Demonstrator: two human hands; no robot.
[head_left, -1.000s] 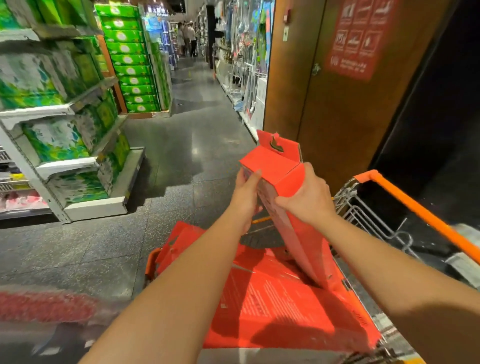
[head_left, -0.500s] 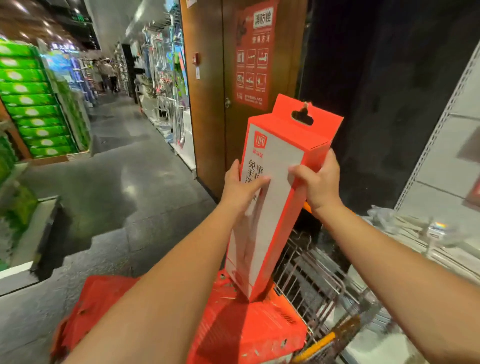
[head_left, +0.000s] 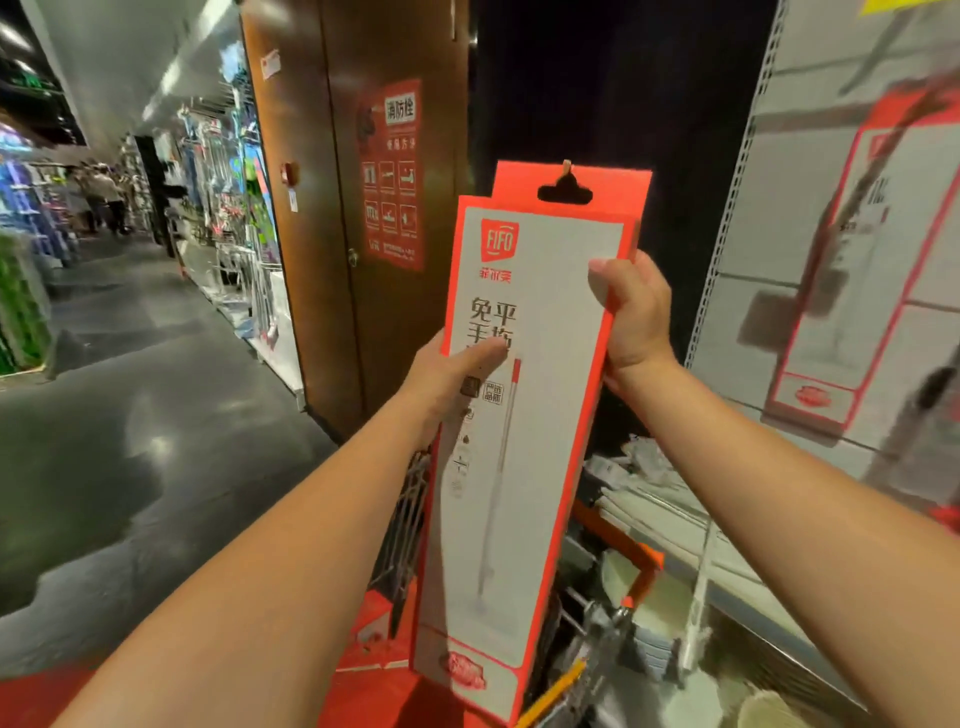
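A tall, flat orange-and-white mop box (head_left: 540, 415) with a hang tab at its top stands upright in front of me, its printed face toward the camera. My left hand (head_left: 447, 379) grips its left edge, thumb across the white front. My right hand (head_left: 636, 312) grips the right edge higher up, thumb on the front. The box's lower end hangs above the wire shopping cart (head_left: 597, 623).
More orange boxes (head_left: 374, 639) lie in the cart below. On the right a white pegboard shelf wall (head_left: 737, 234) carries a matching hung box (head_left: 852, 270). A brown door with a red notice (head_left: 392, 176) is ahead. The grey aisle floor (head_left: 156, 415) runs left, with people far off.
The box has been lifted out of the cart and turned upright, face toward me. My view has swung right toward the pegboard shelf wall.
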